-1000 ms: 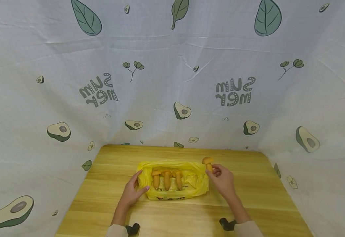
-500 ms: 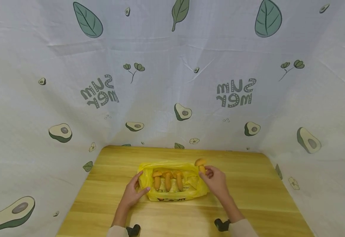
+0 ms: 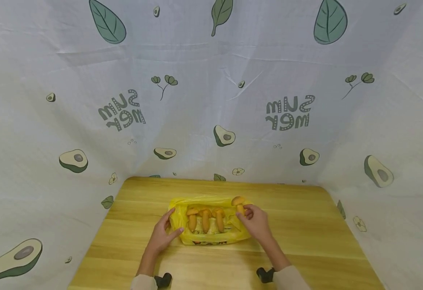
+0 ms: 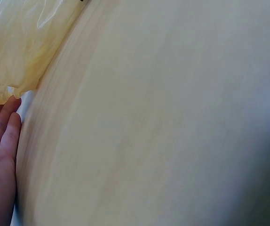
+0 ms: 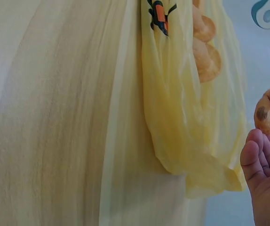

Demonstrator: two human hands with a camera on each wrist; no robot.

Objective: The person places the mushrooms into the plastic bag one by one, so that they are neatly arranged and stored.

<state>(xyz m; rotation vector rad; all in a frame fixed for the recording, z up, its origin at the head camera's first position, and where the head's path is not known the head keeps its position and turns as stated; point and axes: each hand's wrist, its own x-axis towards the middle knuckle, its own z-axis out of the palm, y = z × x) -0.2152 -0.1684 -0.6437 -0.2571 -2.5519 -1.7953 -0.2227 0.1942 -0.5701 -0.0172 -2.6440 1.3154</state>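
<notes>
A yellow plastic bag [image 3: 233,237] lies with its mouth spread wide on the table. Three orange-brown toy-like mushrooms [image 3: 205,222] sit side by side in it, caps toward the far side. My left hand [image 3: 161,237] rests at the bag's left end, thumb and fingers spread along it; in the left wrist view its fingers [image 4: 11,127] look nearly straight at the yellow plastic. My right hand [image 3: 257,223] pinches another mushroom [image 3: 238,201] by its stem, cap up, over the bag's right end. The right wrist view shows the stem's dark-spotted end [image 5: 263,114] between thumb and fingertips.
The wooden table [image 3: 211,266] has its far edge close beyond the bag. Behind and beside it hangs a white cloth [image 3: 196,112] printed with avocados and leaves. Black wrist mounts [image 3: 265,275] sit at both wrists.
My right hand has moved left with the mushroom, from beside the bag's right end to over it. The left hand and the three mushrooms in the bag stay in place.
</notes>
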